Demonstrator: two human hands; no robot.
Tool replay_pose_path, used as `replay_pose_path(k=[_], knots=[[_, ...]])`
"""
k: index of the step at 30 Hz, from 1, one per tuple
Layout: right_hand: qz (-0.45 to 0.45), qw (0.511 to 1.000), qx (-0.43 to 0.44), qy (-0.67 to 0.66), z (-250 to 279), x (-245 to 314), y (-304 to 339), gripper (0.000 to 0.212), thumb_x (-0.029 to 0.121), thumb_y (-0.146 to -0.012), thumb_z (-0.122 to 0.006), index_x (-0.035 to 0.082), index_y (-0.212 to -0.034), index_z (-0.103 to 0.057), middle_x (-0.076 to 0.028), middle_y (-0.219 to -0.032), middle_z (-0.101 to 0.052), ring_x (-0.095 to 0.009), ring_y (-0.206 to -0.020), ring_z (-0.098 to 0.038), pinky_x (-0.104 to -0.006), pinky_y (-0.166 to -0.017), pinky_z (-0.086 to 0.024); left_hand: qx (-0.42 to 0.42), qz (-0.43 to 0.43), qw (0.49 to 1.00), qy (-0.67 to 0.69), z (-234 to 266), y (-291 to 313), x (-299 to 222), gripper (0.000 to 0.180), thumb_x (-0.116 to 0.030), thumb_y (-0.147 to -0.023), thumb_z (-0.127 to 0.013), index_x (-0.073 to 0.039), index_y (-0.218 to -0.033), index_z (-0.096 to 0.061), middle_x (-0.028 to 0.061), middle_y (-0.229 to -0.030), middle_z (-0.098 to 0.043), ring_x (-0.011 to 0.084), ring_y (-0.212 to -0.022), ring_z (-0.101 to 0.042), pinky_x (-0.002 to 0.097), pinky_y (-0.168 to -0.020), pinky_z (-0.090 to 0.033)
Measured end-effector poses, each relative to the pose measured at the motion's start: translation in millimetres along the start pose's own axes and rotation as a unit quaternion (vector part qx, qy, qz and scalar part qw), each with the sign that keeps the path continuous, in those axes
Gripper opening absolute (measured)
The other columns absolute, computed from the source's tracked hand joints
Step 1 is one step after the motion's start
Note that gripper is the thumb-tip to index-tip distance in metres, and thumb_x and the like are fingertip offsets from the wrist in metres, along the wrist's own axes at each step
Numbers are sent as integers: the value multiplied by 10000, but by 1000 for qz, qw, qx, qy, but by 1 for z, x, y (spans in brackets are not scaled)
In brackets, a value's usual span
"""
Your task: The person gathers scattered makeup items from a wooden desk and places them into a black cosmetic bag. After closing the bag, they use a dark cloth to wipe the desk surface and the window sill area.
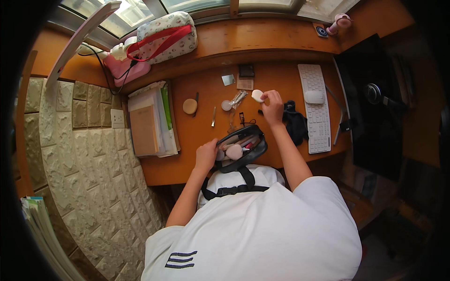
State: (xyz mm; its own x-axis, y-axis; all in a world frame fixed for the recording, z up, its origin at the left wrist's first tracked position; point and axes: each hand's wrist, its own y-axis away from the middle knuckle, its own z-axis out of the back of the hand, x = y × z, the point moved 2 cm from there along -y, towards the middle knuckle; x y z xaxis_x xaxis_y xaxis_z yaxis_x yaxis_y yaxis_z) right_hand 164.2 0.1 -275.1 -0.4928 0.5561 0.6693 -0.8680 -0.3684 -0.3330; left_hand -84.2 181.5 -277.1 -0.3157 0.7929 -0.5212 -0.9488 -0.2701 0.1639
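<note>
My left hand (pixel 206 153) is closed on the left rim of a black makeup bag (pixel 257 152), which lies open at the desk's near edge. Inside the bag are a pale pink puff (pixel 234 151) and several slim tubes. Over the desk, beyond the bag, my right hand (pixel 273 107) pinches a small round white puff-like piece (pixel 257 96). Left of it lie a crinkled clear packet (pixel 239 99) and a small round pot (pixel 226 105). Farther left are metal tweezers (pixel 213 117) and a round tan compact (pixel 190 106). A square palette (pixel 245 83) and small mirror (pixel 228 79) sit farther back.
A white keyboard (pixel 319 126) with a mouse (pixel 314 97) on it stands at the right, before a dark monitor (pixel 375 126). Black cloth (pixel 295 124) lies beside the keyboard. Stacked papers (pixel 145 129) fill the desk's left end. A patterned bag (pixel 173 37) sits on the back ledge.
</note>
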Motion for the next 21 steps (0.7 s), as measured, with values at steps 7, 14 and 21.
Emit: replay_pose_path(k=[7,14,21], knots=[[24,987,-7,-157,0,69,16,175,-28,-690,-766,64,-775,-643,-61,-879,-722,-262,-856,-696,-340,-746,-547,19,18,1000,18,2,0,0,157,-184,-930,-609,-88,-1051,-637,184,-860,-682,397,-803,-659,483,-692,-517],[-190,858,342,-332,-129,86,4,279,218,-801,-817,76,-1037,-772,-102,-915,-759,-217,-825,-721,-322,-742,-563,21,26,999,8,4,-7,2,176,-178,-921,-611,-82,-1065,-639,196,-849,-679,399,-801,-662,487,-690,-522],[2,949,313,37,-199,135,-11,224,263,-766,-782,120,-938,-768,-65,-1036,-697,-266,-1151,-584,-479,-994,-433,-5,29,999,23,1,-7,4,112,-164,-889,-623,-68,-944,-606,176,-791,-665,392,-748,-661,489,-645,-522]])
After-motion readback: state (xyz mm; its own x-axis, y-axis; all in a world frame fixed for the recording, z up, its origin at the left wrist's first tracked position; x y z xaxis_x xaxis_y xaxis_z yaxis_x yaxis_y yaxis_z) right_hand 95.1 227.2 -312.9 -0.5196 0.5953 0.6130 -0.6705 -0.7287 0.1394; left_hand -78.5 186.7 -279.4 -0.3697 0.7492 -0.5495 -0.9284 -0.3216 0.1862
